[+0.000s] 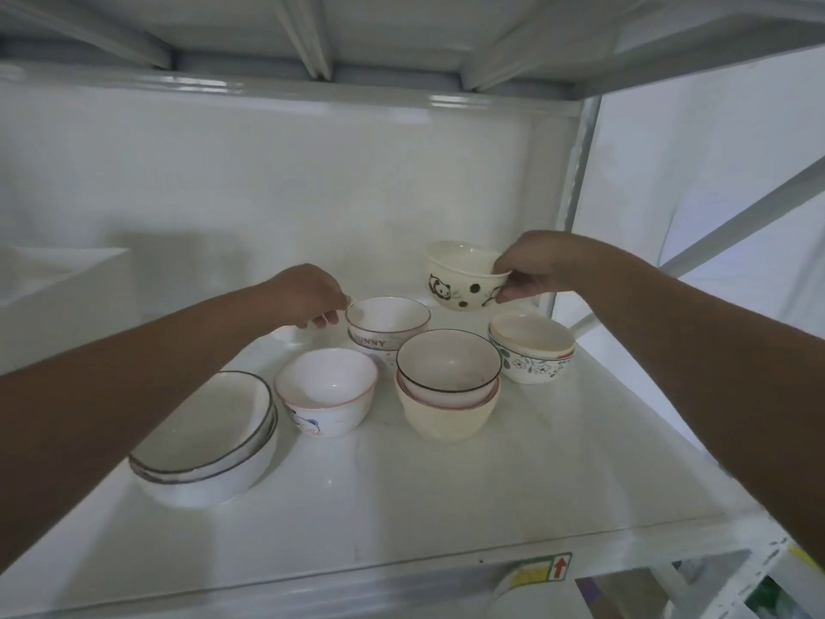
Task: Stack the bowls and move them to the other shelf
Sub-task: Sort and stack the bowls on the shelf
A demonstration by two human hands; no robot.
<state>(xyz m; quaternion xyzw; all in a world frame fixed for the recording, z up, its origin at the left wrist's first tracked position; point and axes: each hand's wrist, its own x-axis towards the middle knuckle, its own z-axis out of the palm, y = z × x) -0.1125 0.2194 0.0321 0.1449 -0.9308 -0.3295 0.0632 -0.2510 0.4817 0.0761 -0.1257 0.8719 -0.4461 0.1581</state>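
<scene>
Right hand (531, 274) pinches the lifted panda bowl (462, 279) at its rim — glazed, brittle, slippery. Left hand (312, 297) apparently pinches the lettered bowl (386, 323) rim — hold rims firmly.

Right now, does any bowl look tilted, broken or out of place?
Only the panda bowl is tilted, pinched in the air by the right hand. Nothing looks broken or spilled.

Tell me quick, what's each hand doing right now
Left hand: pinching the rim of the bunny bowl, which sits on the shelf.
Right hand: gripping the panda bowl, lifted above the shelf.
</scene>
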